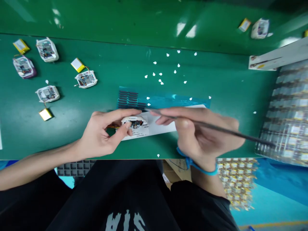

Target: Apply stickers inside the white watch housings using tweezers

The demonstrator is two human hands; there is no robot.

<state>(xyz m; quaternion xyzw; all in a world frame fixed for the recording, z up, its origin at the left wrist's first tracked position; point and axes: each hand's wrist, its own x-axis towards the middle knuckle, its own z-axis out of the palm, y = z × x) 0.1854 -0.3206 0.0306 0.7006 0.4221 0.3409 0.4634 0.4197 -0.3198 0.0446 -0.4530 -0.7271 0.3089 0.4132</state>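
A black shirt [130, 189] with white lettering lies nearest the camera, below the edge of the green worktop [134, 69]. Over that edge, the left hand [101, 133] holds a small white housing [134, 122], pinched between thumb and fingers, just above a printed white sheet [163, 125]. The right hand [209, 134] has its thumb and forefinger closed on a dark slim tool [209, 125], the other fingers curled beneath.

The housing lies to the left of the right fingers, the left hand being much the nearer, since it has hold of it. Its long axis runs roughly left to right; the tool slants from lower right to upper left, its tip just above and beside the housing's right end, near the dark strips [128, 96] on a blue film [168, 101]. Whether the tip touches a strip or only passes over it, I cannot tell.

The housing looks like a shallow, rounded shell with a pale rim, open on the side facing the person, small dark and metallic parts showing inside. The left thumb hides part of it, and a yellowish bit [113, 126] shows behind the fingers, too covered to make out
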